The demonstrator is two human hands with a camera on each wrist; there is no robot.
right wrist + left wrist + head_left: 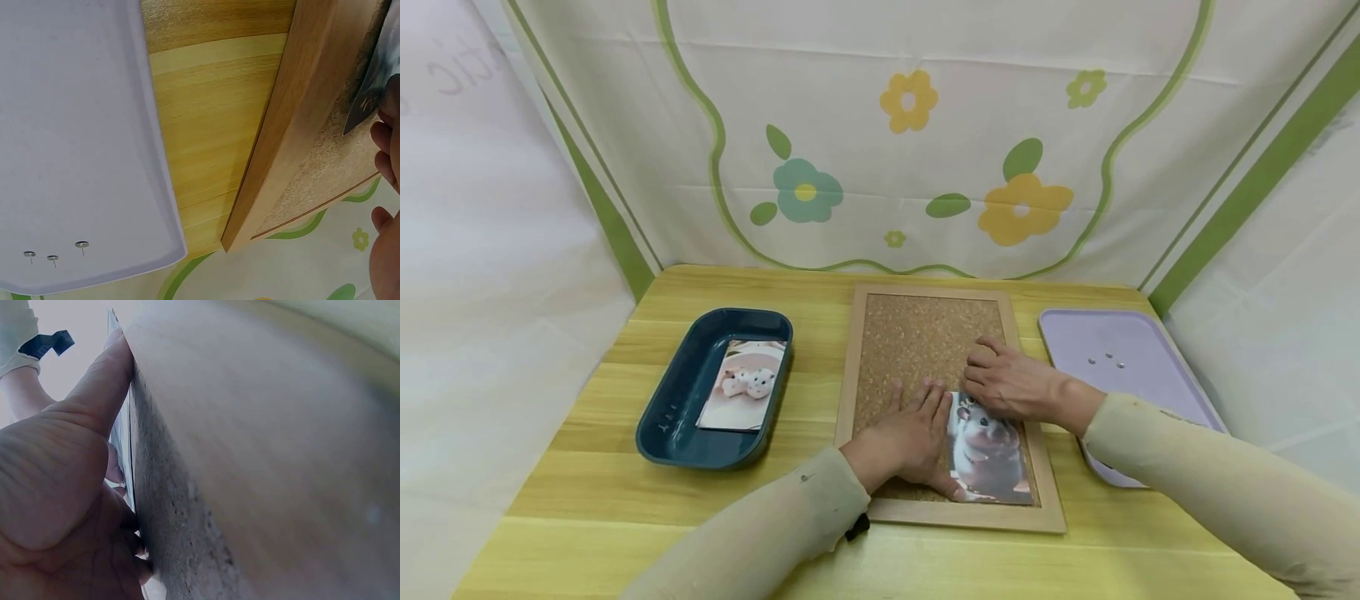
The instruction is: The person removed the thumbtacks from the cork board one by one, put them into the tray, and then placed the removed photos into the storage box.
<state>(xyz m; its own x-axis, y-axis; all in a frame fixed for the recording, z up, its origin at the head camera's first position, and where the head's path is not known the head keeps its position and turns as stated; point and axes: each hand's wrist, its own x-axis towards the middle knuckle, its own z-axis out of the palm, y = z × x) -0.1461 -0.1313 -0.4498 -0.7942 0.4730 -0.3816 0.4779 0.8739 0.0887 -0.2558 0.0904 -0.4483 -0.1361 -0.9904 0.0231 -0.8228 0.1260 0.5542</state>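
A mouse photo [988,458] lies on the lower right of a wood-framed cork board [925,333]. My left hand [910,442] rests flat beside it with fingers spread, its thumb on the photo's lower left edge. In the left wrist view that thumb [103,381] stretches along the board's frame. My right hand [1011,383] bends over the photo's upper edge, fingers curled. Its fingertips show at the right wrist view's edge, one finger [390,100] over the photo, whose corner stands off the cork. Whatever the right thumb and forefinger may hold is hidden.
Left of the board is a dark blue tray [681,454] holding a photo of two white round things [745,387]. A lilac tray [1075,329] on the right carries three flat-headed pins [82,244]. Printed cloth walls [850,108] enclose the table's back and sides.
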